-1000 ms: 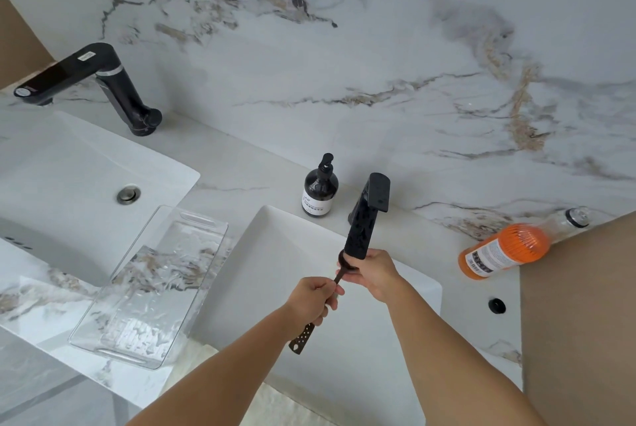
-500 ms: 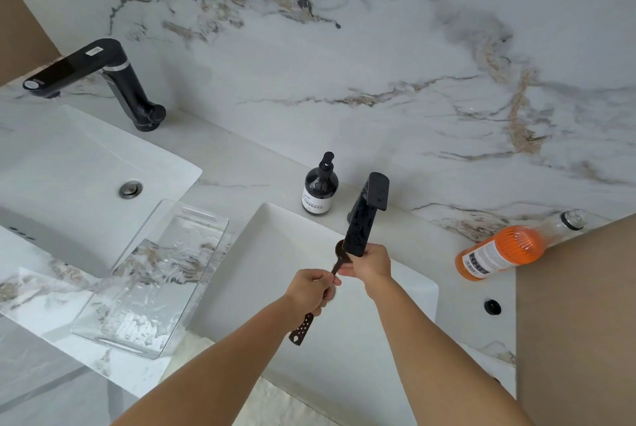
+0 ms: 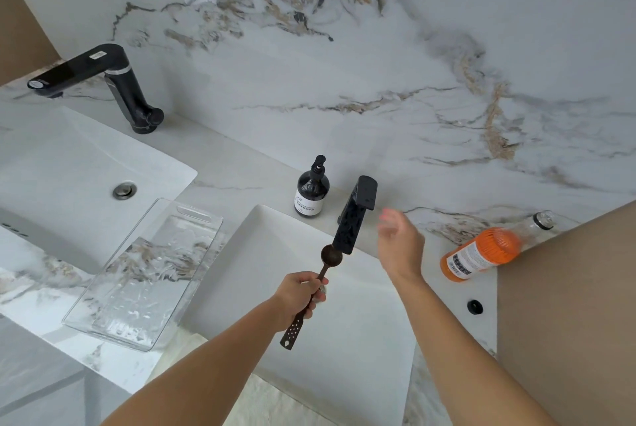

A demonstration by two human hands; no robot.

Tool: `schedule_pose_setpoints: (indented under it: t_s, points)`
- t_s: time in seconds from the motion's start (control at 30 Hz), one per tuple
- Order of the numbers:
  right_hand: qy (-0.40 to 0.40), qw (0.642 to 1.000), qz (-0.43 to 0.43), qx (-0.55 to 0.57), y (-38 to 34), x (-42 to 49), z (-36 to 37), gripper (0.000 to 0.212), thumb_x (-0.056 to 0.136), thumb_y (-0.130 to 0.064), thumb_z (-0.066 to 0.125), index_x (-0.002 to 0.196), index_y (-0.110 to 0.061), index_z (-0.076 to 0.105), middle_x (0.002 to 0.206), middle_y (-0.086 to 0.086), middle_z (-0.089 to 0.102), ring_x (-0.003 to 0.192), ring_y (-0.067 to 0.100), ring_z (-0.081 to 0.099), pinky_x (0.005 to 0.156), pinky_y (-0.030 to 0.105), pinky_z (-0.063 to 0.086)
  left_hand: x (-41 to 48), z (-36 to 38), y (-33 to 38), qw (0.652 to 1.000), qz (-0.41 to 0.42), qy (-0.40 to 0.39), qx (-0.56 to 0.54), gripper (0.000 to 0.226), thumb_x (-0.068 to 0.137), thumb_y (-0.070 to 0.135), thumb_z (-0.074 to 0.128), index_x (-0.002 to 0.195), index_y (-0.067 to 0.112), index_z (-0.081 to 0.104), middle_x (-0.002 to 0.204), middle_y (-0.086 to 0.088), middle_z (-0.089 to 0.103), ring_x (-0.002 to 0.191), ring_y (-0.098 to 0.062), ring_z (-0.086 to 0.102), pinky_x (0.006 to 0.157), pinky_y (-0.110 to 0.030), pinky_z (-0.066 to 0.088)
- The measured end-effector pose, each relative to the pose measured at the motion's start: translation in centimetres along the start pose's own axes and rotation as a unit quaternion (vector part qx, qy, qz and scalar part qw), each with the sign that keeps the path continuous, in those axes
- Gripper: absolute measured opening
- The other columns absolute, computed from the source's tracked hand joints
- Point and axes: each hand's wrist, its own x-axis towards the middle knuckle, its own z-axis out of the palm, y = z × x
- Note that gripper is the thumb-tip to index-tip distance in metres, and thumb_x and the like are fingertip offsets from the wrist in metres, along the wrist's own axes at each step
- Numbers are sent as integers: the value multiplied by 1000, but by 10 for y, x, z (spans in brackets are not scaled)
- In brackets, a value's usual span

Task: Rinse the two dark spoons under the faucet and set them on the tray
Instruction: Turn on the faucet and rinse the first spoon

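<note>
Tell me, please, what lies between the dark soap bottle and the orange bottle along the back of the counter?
In the head view, the black faucet stands between the soap bottle and the orange bottle, and the open right hand hovers just right of it.

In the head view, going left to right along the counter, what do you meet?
Left black faucet → clear tray → dark pump bottle → right black faucet → orange bottle lying on its side. The left hand holds the dark spoon under the right faucet; the right hand is open.
</note>
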Motion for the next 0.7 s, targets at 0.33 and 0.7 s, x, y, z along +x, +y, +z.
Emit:
schedule_pose_setpoints:
  t_s: [0.33, 0.7]
  points:
    - [-184, 902, -238, -309, -23, -13, 10, 50, 90, 10, 41, 137, -3, 53, 164, 2, 23, 153, 18, 15, 115, 36, 36, -22, 1, -4, 1000, -11, 15, -25, 29, 99, 5, 41, 86, 9, 67, 54, 2, 59, 45, -12, 39, 44, -22, 32]
    - [-210, 846, 315, 374, 25, -89, 31, 25, 95, -21, 64, 115, -6, 63, 111, 12, 69, 101, 31, 70, 97, 42, 53, -48, -7, -17, 997, 69, -26, -8, 27, 103, 10, 44, 105, 0, 69, 77, -9, 63, 55, -16, 52, 51, -23, 41]
